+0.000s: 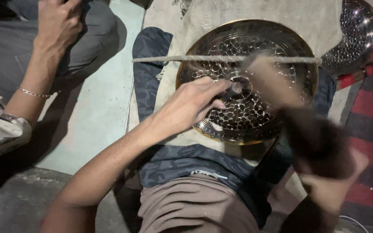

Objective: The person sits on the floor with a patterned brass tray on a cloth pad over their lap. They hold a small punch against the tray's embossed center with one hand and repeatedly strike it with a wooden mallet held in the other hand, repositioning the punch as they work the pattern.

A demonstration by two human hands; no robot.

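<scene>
Head view: the person is sitting on a grey concrete floor (87,125), a striped red rug (372,116) lying right of the right hand (329,172). The left hand (191,105) is pinching a small punch (234,89) against the hammered brass plate (247,82) beneath it. The right grip is blurred, clamped on a dark mallet (281,90). Another hammered bowl (359,34) is lying beyond.

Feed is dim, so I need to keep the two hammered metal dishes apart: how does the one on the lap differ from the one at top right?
The lap dish shows whole, with a brass-coloured rim; the top-right dish looks silvery and is cut off by the frame. A rope crosses the lap dish only. The left hand holds a punch on it. Both share dimpled patterns.
</scene>
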